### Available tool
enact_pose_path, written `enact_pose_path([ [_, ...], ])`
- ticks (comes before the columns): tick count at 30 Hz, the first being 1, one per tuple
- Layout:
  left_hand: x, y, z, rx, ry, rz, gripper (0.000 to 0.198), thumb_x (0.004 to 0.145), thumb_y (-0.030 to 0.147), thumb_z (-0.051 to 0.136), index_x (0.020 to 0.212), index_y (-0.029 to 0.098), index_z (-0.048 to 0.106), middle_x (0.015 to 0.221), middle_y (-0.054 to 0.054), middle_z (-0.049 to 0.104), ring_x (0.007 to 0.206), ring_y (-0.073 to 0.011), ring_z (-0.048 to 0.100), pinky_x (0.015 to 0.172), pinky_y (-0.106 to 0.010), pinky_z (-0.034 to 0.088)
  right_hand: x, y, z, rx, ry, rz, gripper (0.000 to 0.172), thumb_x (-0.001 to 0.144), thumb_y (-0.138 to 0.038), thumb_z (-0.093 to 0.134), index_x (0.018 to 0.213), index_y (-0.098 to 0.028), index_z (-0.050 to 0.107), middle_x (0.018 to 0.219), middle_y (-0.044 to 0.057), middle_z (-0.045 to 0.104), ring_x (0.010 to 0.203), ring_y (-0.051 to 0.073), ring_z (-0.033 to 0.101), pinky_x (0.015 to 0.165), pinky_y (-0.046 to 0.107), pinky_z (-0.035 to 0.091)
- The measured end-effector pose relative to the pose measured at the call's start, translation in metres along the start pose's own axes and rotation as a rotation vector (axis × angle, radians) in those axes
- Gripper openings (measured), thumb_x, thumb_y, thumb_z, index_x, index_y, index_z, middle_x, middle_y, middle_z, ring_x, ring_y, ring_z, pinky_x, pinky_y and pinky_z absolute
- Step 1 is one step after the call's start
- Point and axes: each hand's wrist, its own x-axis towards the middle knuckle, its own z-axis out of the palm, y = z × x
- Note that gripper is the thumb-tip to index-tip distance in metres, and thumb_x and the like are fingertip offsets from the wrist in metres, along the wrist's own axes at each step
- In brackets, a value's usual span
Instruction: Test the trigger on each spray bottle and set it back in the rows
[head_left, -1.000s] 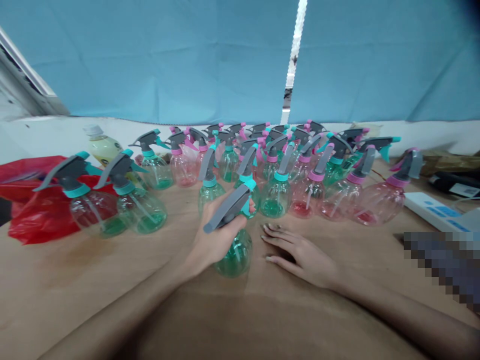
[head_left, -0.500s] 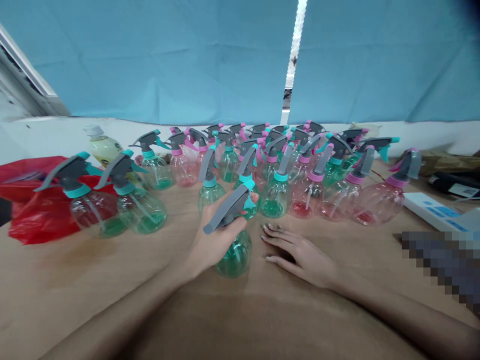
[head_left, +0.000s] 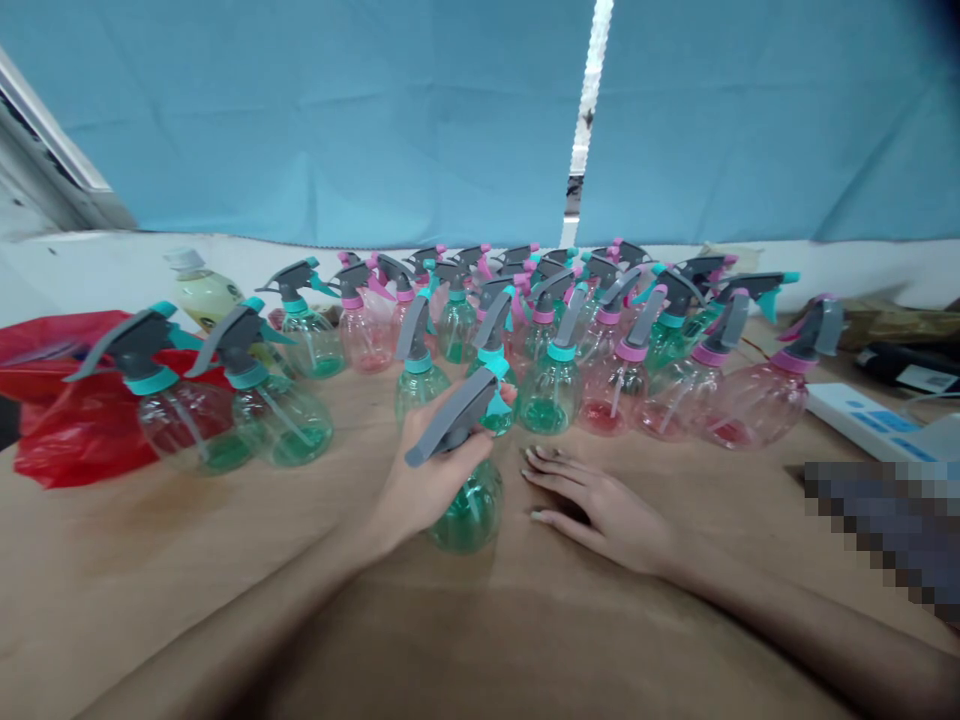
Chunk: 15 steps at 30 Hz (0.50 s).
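Observation:
My left hand [head_left: 424,480] is wrapped round the neck of a green spray bottle [head_left: 469,510] with a grey and turquoise trigger head, its collar hidden by my fingers. The bottle stands at the middle of the wooden table [head_left: 465,640], or very close to its surface; I cannot tell which. My right hand [head_left: 600,505] rests on the table just right of that bottle, fingers spread and holding nothing. Just behind my hands stand a green spray bottle [head_left: 550,400] with a turquoise collar and a pink spray bottle [head_left: 611,400] with a pink collar.
Several more green and pink spray bottles stand in rows behind. Two green-tinted bottles [head_left: 281,425] stand at left by a red plastic bag [head_left: 90,430] and a pale yellow bottle [head_left: 206,295]. At right lie a white-and-blue device [head_left: 874,420] and a black object [head_left: 907,367].
Almost nothing differs. The view has shifted very slightly; both hands and the held bottle stay in the same place.

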Motion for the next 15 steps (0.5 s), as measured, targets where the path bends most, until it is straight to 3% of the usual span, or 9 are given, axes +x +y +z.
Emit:
enact_pose_path([
  [15, -0.0018, -0.0058, -0.0002, 0.004, 0.029, -0.024, 0.006, 0.074, 0.025, 0.055, 0.075, 0.02, 0.058, 0.069, 0.002, 0.061, 0.065, -0.0159, 0.061, 0.062, -0.028, 0.048, 0.0002, 0.0004, 0.0005, 0.007, 0.011, -0.008, 0.051, 0.093, -0.048, 0.045, 0.136, -0.021, 0.047, 0.144, 0.006, 0.044, 0.135, 0.024, 0.036, 0.112, 0.045, 0.032],
])
